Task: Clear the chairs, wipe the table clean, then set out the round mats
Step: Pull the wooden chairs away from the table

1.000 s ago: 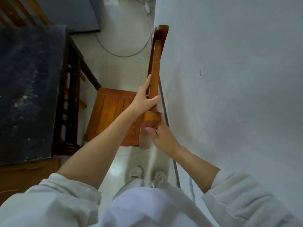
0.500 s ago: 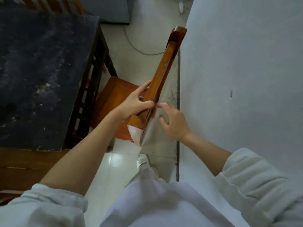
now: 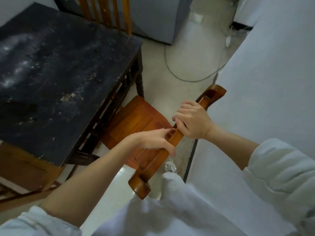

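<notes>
An orange-brown wooden chair [image 3: 136,120] stands between the dark table [image 3: 51,74] and the white wall. Its curved top rail [image 3: 170,147] runs diagonally across the middle of the view. My left hand [image 3: 153,142] grips the lower part of that rail. My right hand [image 3: 192,120] is closed over the rail further up, near its far end. The table's black top is dusty and speckled with pale crumbs. No round mats are in sight.
A white wall [image 3: 264,82] runs close along the right. Another wooden chair back [image 3: 105,12] stands behind the table, and a third wooden chair [image 3: 25,176] sits at the lower left. A grey cabinet [image 3: 153,19] and a loose cable [image 3: 179,72] lie beyond on the pale floor.
My right hand has moved from beside the rail's near end up onto the rail and closed on it. The chair has swung away from the wall, its rail now lying diagonally.
</notes>
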Demonstrator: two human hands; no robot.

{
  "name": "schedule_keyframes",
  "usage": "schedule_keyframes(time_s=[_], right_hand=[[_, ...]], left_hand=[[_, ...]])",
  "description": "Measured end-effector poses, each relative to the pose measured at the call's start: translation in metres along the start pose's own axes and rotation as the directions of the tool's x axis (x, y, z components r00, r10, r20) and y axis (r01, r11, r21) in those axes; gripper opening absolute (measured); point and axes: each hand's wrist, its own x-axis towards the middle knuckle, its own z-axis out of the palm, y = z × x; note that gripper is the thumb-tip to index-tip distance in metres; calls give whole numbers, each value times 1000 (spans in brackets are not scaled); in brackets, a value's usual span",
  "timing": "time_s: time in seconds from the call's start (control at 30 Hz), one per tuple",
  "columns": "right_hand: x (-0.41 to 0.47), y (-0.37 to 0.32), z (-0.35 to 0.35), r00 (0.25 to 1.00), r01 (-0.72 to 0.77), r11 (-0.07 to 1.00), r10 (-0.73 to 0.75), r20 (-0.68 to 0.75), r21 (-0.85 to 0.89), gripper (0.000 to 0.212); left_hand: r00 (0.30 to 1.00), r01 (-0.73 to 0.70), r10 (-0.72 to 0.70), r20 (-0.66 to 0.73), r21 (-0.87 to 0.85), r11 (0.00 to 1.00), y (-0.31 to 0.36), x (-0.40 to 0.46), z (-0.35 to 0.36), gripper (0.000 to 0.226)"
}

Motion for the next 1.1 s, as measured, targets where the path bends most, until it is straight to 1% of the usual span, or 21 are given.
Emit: schedule_keyframes(time_s=[0.03, 0.07, 0.1, 0.13, 0.2, 0.23, 0.3, 0.37, 0.4, 0.47, 0.53, 0.6, 0.67, 0.7, 0.77, 0.83, 0.87, 1.0, 1.07, 1.1], right_hand=[[8, 3, -4, 992, 69, 998, -70, 106, 7, 45], [15, 6, -9, 970, 119, 993, -121, 211, 25, 49], [21, 8, -10, 936, 159, 986, -168, 310, 57, 53], [27, 9, -10, 895, 197, 976, -217, 390, 92, 56], [40, 11, -8, 816, 239, 958, -286, 503, 157, 56], [47, 14, -5, 776, 252, 949, -316, 547, 190, 54], [57, 18, 1, 703, 269, 929, -369, 608, 253, 50], [60, 19, 6, 641, 290, 913, -407, 651, 286, 49], [61, 20, 7, 611, 289, 911, -411, 676, 293, 49], [65, 20, 6, 544, 240, 916, -402, 737, 322, 47], [75, 21, 4, 465, 204, 922, -387, 796, 329, 39], [89, 28, 4, 398, 159, 940, -341, 851, 303, 29], [101, 35, 6, 303, 166, 955, -288, 908, 247, 33], [110, 39, 9, 242, 207, 952, -275, 931, 227, 37], [122, 44, 15, 122, 240, 945, -257, 959, 223, 45], [135, 44, 21, 7, 246, 922, -309, 951, 298, 51], [138, 42, 22, -30, 227, 910, -350, 936, 348, 53], [137, 37, 13, -148, 154, 833, -512, 846, 531, 51], [131, 39, 7, -164, 146, 799, -562, 811, 583, 51], [129, 41, 3, -151, 149, 789, -577, 802, 596, 52]], left_hand=[[999, 28, -28, 23, 4, 1000, 3, 1, -5, 43], [998, 55, -55, 41, 11, 998, 4, 1, -9, 43], [995, 79, -80, 53, 16, 997, 5, 1, -12, 47], [993, 104, -105, 56, 11, 994, 4, 2, -14, 56], [988, 144, -143, 54, -12, 990, 2, 3, -16, 69], [986, 161, -159, 47, -42, 986, -1, 4, -17, 72], [983, 181, -178, 41, -118, 976, -5, 2, -17, 69], [985, 173, -173, 12, -149, 974, -9, -2, -17, 65], [985, 169, -173, -14, -159, 973, -10, -3, -17, 65], [982, 169, -181, -44, -197, 966, -13, -6, -16, 64], [976, 160, -190, -110, -231, 960, -19, -6, -17, 60], [945, 206, -253, -210, -222, 953, -24, -4, -17, 58], [897, 276, -328, -296, -204, 939, -27, -3, -16, 60], [873, 301, -363, -325, -225, 927, -28, -2, -15, 60], [863, 327, -388, -325, -227, 917, -24, -2, -15, 62], [868, 331, -402, -291, -265, 906, -16, -1, -16, 63], [876, 317, -393, -280, -281, 906, -11, 0, -16, 64], [878, 234, -358, -317, -368, 900, 9, 3, -5, 68], [873, 212, -357, -332, -401, 891, 15, 5, 8, 66], [874, 207, -353, -333, -401, 893, 15, 7, 14, 64]])
